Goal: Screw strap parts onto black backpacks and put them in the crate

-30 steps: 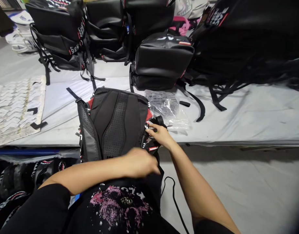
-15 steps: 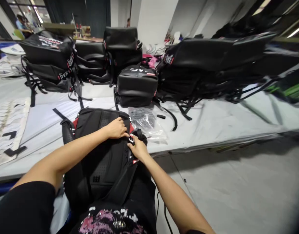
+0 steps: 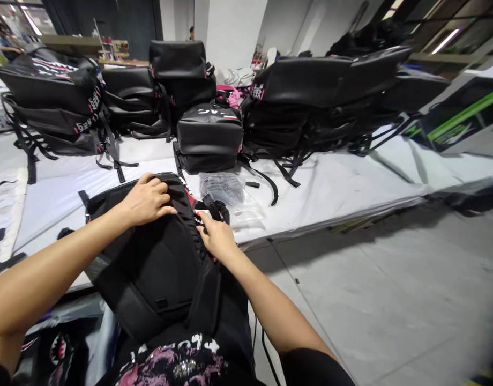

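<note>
A black backpack (image 3: 162,262) leans against the table edge and my body, its back panel and shoulder straps facing up. My left hand (image 3: 148,201) lies across the upper part of that panel, its fingers bent onto the fabric and the thumb pointing right. My right hand (image 3: 218,236) grips the bag's right side edge, by a red patch and a white tooth-like print. Bunched black strap (image 3: 216,208) sits just beyond the right fingers. Close by on the table is a clear plastic bag (image 3: 230,195).
Several black backpacks stand in a row along the white table (image 3: 338,185), including a small one (image 3: 210,139) in the middle. Green-striped boxes (image 3: 459,118) are at the right. Below left, an open bag holds shark-print pieces (image 3: 57,348). A person (image 3: 3,40) is far left.
My left hand has moved left and up, from beside the right hand to the panel's top. The backpack has tilted leftward. My right hand stays at the side edge. The view has turned right.
</note>
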The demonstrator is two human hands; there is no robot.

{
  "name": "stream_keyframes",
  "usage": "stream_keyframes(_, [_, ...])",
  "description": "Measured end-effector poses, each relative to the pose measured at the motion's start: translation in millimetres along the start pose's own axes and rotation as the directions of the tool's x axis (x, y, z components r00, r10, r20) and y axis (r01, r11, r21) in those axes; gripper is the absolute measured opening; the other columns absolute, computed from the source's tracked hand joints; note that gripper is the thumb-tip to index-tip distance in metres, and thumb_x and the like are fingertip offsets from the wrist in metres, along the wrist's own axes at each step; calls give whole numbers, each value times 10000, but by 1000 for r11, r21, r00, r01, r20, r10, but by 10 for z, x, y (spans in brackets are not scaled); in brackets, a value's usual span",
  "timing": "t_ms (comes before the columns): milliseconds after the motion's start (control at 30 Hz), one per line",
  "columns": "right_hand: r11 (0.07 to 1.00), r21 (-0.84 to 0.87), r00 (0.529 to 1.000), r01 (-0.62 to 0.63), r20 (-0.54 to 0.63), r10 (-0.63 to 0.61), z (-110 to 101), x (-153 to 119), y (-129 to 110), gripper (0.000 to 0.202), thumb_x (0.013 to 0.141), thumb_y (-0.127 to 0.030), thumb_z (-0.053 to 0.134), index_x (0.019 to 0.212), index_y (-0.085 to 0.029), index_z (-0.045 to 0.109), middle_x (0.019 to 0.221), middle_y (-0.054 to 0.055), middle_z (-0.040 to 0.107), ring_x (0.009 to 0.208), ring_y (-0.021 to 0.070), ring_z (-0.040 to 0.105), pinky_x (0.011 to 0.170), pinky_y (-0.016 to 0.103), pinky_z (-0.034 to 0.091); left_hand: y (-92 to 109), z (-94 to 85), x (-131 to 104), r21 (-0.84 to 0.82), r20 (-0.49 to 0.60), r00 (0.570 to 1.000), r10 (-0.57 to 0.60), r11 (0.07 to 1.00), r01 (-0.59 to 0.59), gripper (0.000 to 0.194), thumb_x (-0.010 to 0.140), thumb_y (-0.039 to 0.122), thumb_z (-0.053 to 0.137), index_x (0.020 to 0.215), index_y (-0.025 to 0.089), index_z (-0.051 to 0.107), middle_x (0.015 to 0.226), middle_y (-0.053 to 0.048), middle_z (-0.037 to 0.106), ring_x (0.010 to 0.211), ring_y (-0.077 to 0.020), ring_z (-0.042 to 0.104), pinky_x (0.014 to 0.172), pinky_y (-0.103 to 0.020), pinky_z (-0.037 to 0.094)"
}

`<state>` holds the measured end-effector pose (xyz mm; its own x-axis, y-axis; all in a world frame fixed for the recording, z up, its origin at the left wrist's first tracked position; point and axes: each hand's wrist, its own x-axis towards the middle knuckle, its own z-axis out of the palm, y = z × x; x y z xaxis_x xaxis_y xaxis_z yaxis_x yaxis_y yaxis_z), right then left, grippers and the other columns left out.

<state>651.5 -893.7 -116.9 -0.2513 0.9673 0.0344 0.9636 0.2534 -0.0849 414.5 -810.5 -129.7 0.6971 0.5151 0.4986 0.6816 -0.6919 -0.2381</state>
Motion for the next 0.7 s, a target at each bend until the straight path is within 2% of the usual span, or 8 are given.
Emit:
stream_keyframes(100, [998,-35,998,-50,34,51,75,72,-25,449,977,-267,485,1423,-217,485,1024,88,767,951,254,726,766,319,503,29,180,-16,28,-30,997,-74,997,75,494,959,589,452,838,172,688,944,-95,655,962,-281,585,1083,-584,341])
stream_keyframes(200, [988,-85,986,-127,98,135,58,166,42,463,955,-297,543,1399,-167,509,971,126,770,912,284,731,779,357,523,339,229,32,-70,2,999,-44,997,44,321,833,492,682,855,172,682,892,-99,645,949,-309,587,1042,-579,403])
stream_keyframes(267, [988,-54,986,-145,75,149,-1,188,112,376,954,-333,559,1295,-178,595,977,130,769,924,282,728,803,365,529,554,259,52,-181,46,999,16,983,-7,265,754,398,778,856,176,676,859,-82,639,930,-298,596,1017,-535,452])
stream_keyframes(367, [933,358,971,-44,-206,125,-135,170,163,320,991,-427,482,1157,-200,635,1042,107,756,958,232,718,841,343,537,710,378,47,-336,42,999,-17,941,30,279,757,394,793,874,170,677,886,-73,652,973,-291,608,1050,-530,453])
stream_keyframes(433, [739,663,921,120,-352,166,-196,188,160,428,1001,-541,404,1174,-201,599,993,85,753,863,203,724,771,324,554,718,518,8,-416,22,997,-71,907,73,313,772,415,784,919,160,679,960,-85,671,1069,-314,599,1108,-573,403])
stream_keyframes(500, [633,747,908,205,-386,162,-182,248,147,552,982,-652,341,1158,-198,601,818,47,730,694,183,699,644,296,533,714,679,-62,-464,4,992,-125,879,112,313,801,392,763,971,145,671,1071,-110,675,1191,-339,559,1149,-608,351])
stream_keyframes(633, [857,422,838,297,-545,-23,92,363,151,575,925,-706,450,982,-176,667,647,20,647,578,168,632,580,281,456,779,960,-219,-508,-101,969,-227,849,146,280,895,396,662,1005,139,647,1205,-145,652,1336,-351,471,1158,-627,335])
stream_keyframes(700, [918,241,820,316,-555,-137,277,377,188,528,916,-677,512,935,-173,665,649,25,651,582,167,629,594,280,450,816,1072,-272,-520,-167,952,-255,844,135,287,928,417,613,1002,141,643,1202,-149,657,1338,-341,476,1156,-625,339])
